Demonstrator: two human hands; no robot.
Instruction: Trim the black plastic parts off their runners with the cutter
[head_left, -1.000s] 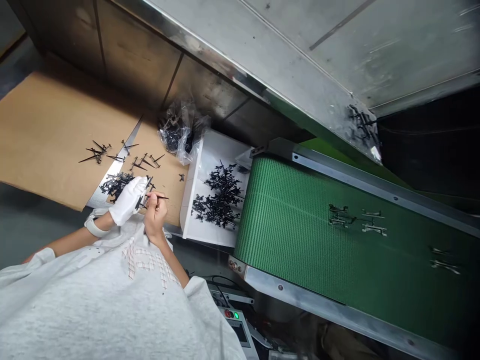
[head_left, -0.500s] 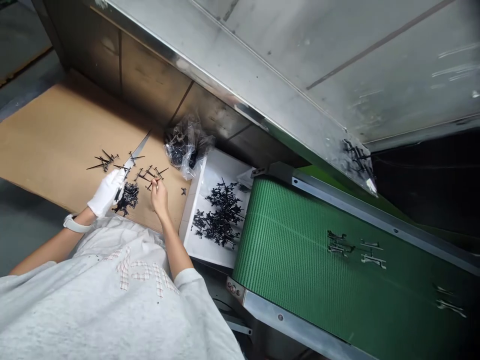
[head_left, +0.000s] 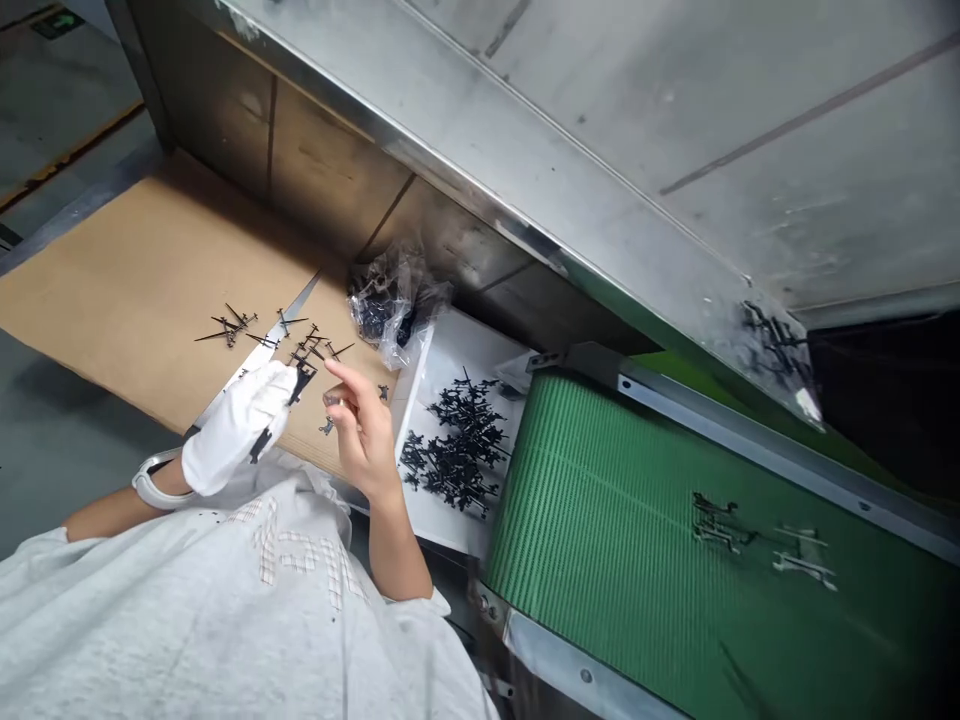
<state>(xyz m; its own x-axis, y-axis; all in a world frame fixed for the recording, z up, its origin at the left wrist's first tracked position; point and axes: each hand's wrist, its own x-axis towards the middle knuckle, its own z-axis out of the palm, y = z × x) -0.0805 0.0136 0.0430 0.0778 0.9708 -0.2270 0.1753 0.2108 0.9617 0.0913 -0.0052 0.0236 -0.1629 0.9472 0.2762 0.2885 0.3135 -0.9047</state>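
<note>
My left hand [head_left: 238, 425], in a white glove, is closed around black plastic pieces [head_left: 301, 382] that stick out past its fingers and below its palm. Bare and just to the right, my right hand [head_left: 364, 425] has its index finger and thumb apart near those pieces. A small greyish spot by the thumb is too unclear to name. Beyond both hands, thin black branched parts [head_left: 236, 325] lie on the brown cardboard [head_left: 150, 260]. A long metal strip, like a blade [head_left: 300, 300], lies slantwise under some of them, partly hidden by the glove.
Clear plastic bags [head_left: 390, 300] with dark contents lie against the metal wall. A white tray [head_left: 416, 380] holds a heap of black parts [head_left: 461, 440]. To its right, a green conveyor belt [head_left: 600, 480] carries a few parts. A metal hood [head_left: 465, 130] overhangs the far side.
Both hands have drawn nearer to me, and my right hand's fingers have spread. The left hand's black pieces show more plainly. The pile beside the glove is out of sight. The view has shifted.
</note>
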